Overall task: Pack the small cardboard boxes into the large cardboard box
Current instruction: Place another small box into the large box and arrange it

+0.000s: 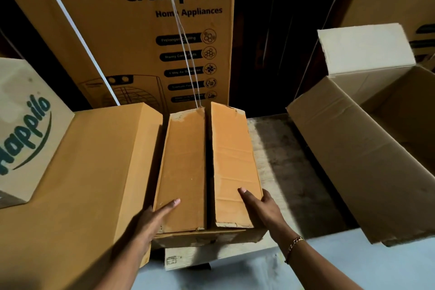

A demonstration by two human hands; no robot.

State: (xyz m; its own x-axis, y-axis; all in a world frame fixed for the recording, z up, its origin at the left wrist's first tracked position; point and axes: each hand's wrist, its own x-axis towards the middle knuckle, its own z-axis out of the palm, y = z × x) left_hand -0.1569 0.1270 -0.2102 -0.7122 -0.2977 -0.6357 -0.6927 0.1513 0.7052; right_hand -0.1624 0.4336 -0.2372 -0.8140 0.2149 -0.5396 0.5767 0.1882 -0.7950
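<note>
You are gripping the small orange box (207,172) with both hands at its near end. Your left hand (153,216) is lying flat on the left top flap with its fingers reaching forward, and your right hand (261,205) is wrapping the right near corner, thumb on top and fingers down the side. Both are spread wide against cardboard rather than closed round anything.

The box is sitting directly between your hands, on a paler surface that looks like a tabletop (282,160), and just beside a larger orange carton (89,172) to the left of your left hand. The large open box (353,148) is lying well off to the right of your right hand, its mouth tilted up.

The top flaps are unsealed, with a dark gap between them, so pressing there will probably flex them. The board looks stiff but scuffed and smooth; I cannot tell its weight. Taking it by both long side walls, low down, looks safer than by the flaps.
</note>
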